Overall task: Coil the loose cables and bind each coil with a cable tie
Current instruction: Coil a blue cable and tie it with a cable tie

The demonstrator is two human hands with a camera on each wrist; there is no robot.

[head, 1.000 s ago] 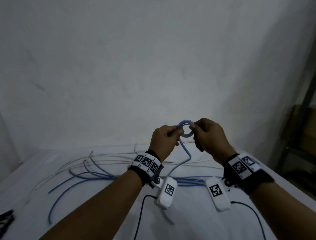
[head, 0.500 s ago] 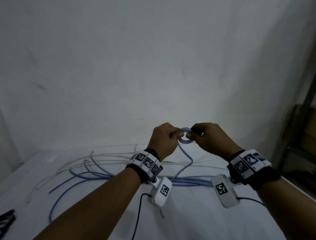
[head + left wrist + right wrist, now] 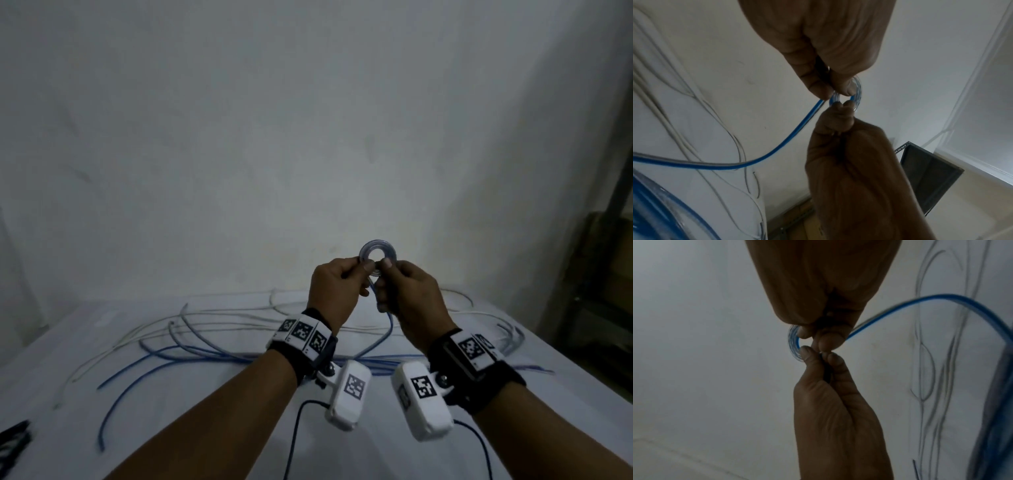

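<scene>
We hold a small blue cable coil [image 3: 378,253] up in the air between both hands, above the white table [image 3: 212,404].

Left hand [image 3: 334,293]: thumb and forefinger pinch the left side of the coil's lower rim, the other fingers curled in. This pinch is our anchor; it should keep the wound turns stacked flat, so we press across all the turns, not just the outer one.

Between the two grips, the ring stands upright, its open centre facing us, most of it rising above the fingertips. The turns look tight and glossy; we judge they will spring apart if either pinch slackens.

Right hand [image 3: 409,296]: thumb and fingers close on the right side of the lower rim, touching the left fingertips. Below this grip the loose blue cable [image 3: 383,339] drops away and runs down to the table, where it joins more blue runs and some white cables [image 3: 239,313].

To wind well, we feed the tail with the right hand, lay each new turn just beside the last, and re-pinch before shifting the left. No cable tie can be made out.
</scene>
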